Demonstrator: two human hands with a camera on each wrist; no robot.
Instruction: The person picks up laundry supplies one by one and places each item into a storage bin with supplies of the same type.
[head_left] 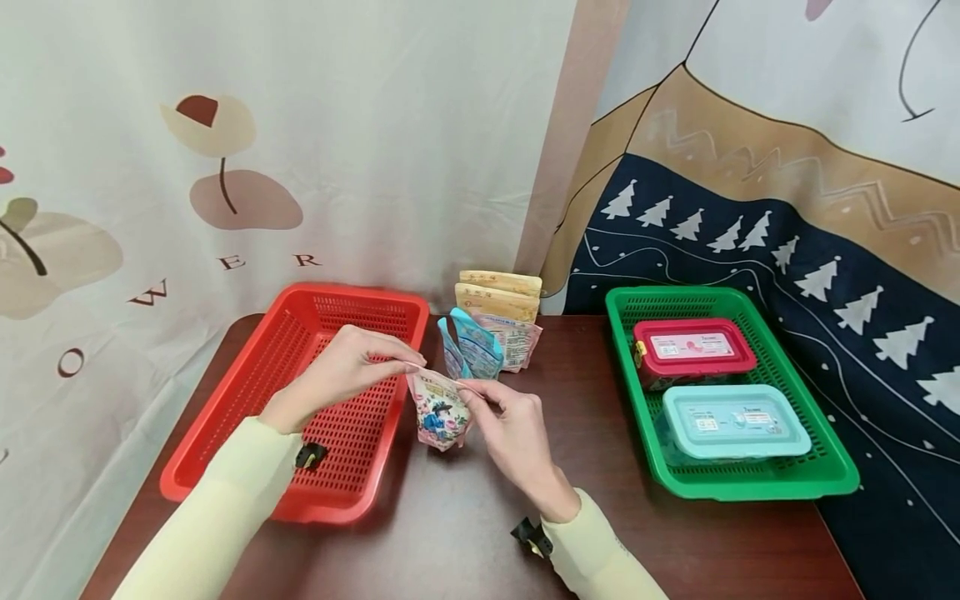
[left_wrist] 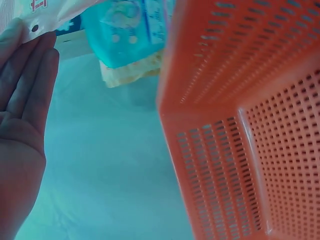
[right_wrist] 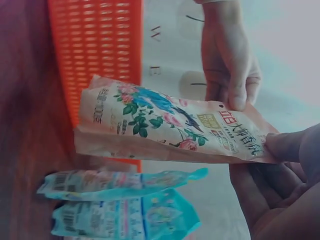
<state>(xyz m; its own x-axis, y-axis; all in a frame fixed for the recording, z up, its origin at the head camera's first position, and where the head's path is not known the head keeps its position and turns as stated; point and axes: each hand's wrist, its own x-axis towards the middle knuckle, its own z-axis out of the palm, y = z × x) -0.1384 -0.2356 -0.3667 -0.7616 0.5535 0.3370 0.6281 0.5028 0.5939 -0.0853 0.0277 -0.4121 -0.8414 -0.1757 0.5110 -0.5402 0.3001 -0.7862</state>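
Note:
A pink floral pouch (head_left: 441, 417) with a bird print hangs upright between both hands, just above or on the table beside the red basket. My left hand (head_left: 341, 372) pinches one top corner, and my right hand (head_left: 517, 429) pinches the other. In the right wrist view the pouch (right_wrist: 165, 122) shows its printed front, with the right thumb on its top end. The left wrist view catches only a strip of the pouch (left_wrist: 47, 15) at the left fingertips. Behind it stand blue pouches (head_left: 474, 346), a pink pouch (head_left: 519, 340) and tan pouches (head_left: 498, 302).
The red basket (head_left: 281, 500) lies to the left, under my left forearm. At the right, a green basket (head_left: 757, 485) holds a red-lidded box (head_left: 693, 348) and a blue-lidded box (head_left: 738, 423). Printed curtains (head_left: 420, 150) hang behind the brown table (head_left: 480, 533).

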